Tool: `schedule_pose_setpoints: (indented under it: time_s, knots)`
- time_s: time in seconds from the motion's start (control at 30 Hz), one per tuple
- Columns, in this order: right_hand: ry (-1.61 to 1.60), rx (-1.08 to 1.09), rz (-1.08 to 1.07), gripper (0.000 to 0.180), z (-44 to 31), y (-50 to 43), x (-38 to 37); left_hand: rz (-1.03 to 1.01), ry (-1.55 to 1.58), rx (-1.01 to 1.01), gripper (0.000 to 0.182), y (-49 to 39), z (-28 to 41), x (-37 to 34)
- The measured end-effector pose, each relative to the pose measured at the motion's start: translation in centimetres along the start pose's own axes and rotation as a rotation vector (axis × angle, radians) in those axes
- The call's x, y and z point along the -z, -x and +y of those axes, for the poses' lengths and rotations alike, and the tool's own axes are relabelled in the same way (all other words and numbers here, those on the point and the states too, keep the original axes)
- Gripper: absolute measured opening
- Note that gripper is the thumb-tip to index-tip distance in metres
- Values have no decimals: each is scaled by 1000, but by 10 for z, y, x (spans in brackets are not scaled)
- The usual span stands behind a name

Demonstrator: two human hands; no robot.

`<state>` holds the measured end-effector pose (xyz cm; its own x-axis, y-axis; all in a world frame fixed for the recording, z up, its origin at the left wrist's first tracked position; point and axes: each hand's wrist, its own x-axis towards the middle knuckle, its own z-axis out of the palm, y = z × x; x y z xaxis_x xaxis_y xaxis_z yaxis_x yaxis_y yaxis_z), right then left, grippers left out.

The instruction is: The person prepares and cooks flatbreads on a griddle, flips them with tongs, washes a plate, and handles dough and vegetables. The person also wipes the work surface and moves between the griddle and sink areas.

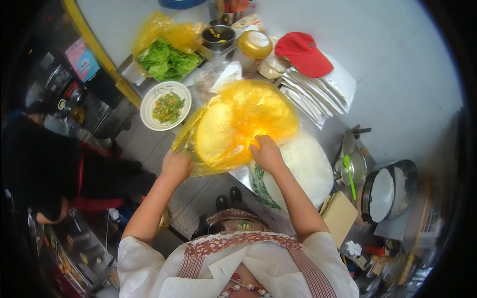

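A translucent yellow plastic bag (261, 100) is spread in front of me, with a pale rounded mass (214, 130) inside; what it is I cannot tell. My left hand (177, 165) is closed on the bag's left edge. Near its lower right side, my right hand (267, 152) grips the film with thumb and fingers. Under my right forearm lies a large round whitish item (307, 167) with green-patterned plastic at its left edge. A white bowl (146, 106) of chopped green food (168, 108) stands left of the bag.
Lettuce (167, 61), a metal pot (218, 38), a gold-lidded jar (255, 44), a red cap (305, 54) and stacked white packets (309, 95) sit along the wall. To the right are a pan with a green utensil (349, 173) and brown cardboard (339, 216). A person (44, 160) is at the left.
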<state>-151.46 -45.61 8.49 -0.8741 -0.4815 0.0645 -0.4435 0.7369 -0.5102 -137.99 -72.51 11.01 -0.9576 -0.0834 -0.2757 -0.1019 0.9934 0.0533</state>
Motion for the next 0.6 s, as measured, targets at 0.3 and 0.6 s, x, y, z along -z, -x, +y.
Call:
schedule_pose_setpoints:
  time_s: [0.3, 0.6]
  knots:
    - [-174, 75, 104, 25, 32, -62, -69, 534, 514, -253, 41, -25, 68, -7]
    - [-1695, -288, 422, 17, 36, -51, 55, 586, 58, -204, 31, -102, 106, -23]
